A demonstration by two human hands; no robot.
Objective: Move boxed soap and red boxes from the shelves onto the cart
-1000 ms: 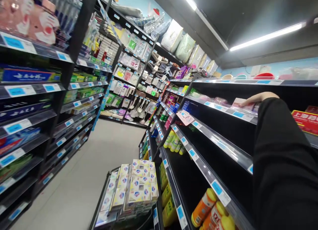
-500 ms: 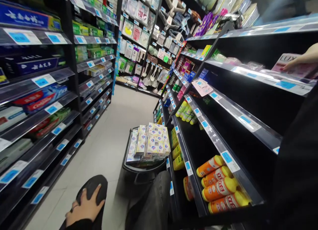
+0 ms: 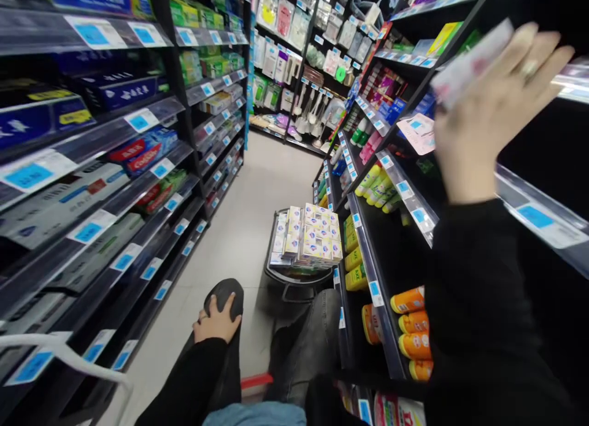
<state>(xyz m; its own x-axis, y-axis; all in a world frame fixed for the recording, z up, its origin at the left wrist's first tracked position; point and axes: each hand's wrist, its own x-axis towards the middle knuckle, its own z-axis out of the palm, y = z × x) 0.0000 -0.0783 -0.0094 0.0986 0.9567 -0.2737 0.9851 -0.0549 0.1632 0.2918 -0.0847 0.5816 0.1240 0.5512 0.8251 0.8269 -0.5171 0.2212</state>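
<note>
My right hand (image 3: 494, 116) is raised in front of the right-hand shelves, its fingers closed round a soap box (image 3: 472, 67). The box is pale with pink marks and blurred by motion; its far side points up and left. My left hand (image 3: 217, 321) lies flat on my left knee with the fingers spread, holding nothing. On the floor ahead of my knees stands a dark basket (image 3: 301, 281), heaped with white and yellow soap boxes (image 3: 322, 232) in stacked packs. A pink card (image 3: 418, 133) sticks out from the shelf edge just left of my right hand.
Shelves of toothpaste boxes (image 3: 142, 150) line the aisle's left side. Orange bottles (image 3: 414, 334) and yellow-green bottles (image 3: 375, 186) lie on the right-hand shelves. A white curved bar (image 3: 69, 355) is at lower left. Hanging goods (image 3: 313, 107) fill the far end.
My right hand has lifted the soap box off the right-hand shelf and brought it left, nearer the middle. My left hand stays on the knee. The view has turned to the right.
</note>
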